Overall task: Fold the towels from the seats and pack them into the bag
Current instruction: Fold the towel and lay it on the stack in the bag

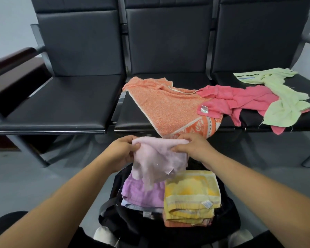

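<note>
Both hands, left (121, 151) and right (191, 146), pinch a pink towel (156, 161) in curled fingers above the open bag (227, 217); three more towels (168, 106) lie on the seats (61, 104).

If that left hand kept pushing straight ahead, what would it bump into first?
Beyond the pale pink towel it grips, the left hand would probably meet the orange towel on the middle seat; depth is unclear.
</note>
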### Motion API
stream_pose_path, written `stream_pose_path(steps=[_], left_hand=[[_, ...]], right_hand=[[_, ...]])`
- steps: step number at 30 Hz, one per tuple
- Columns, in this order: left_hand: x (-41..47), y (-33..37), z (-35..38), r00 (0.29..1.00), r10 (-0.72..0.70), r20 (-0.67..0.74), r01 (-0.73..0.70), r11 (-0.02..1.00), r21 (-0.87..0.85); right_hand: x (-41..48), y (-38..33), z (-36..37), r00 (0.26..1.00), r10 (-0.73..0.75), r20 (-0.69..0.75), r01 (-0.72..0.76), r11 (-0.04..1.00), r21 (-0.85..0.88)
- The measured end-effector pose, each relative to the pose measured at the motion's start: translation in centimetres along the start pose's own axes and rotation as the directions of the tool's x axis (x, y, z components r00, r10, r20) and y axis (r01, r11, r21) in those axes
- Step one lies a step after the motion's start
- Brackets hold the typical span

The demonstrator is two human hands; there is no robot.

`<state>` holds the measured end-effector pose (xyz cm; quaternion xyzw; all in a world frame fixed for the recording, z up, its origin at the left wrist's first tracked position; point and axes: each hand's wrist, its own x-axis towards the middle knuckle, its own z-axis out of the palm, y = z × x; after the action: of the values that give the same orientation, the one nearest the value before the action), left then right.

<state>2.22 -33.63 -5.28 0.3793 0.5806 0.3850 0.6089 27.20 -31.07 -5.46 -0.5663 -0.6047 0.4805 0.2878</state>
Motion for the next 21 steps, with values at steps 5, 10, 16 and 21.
stream_pose_path(steps=[5,10,16,21], left_hand=[[1.0,-3.7,-3.0,0.982,-0.187,-0.019,0.188,0.969,0.162],[4.3,-9.4,-4.1,0.977,-0.160,-0.138,0.205,0.877,0.434],[7.2,-13.9,-4.5,0.952,-0.226,-0.209,0.307,0.646,0.699],[8.5,-15.0,-4.1,0.941,-0.261,-0.214,0.337,0.714,0.614]], right_hand=[[1.7,2.8,2.8,0.945,0.271,0.185,-0.287,0.956,0.061],[4.3,7.8,6.2,0.872,0.469,0.139,-0.459,0.883,-0.101],[6.1,12.3,9.1,0.877,0.481,-0.018,-0.472,0.852,-0.228],[7.0,12.2,9.7,0.879,0.477,0.003,-0.460,0.848,-0.262]])
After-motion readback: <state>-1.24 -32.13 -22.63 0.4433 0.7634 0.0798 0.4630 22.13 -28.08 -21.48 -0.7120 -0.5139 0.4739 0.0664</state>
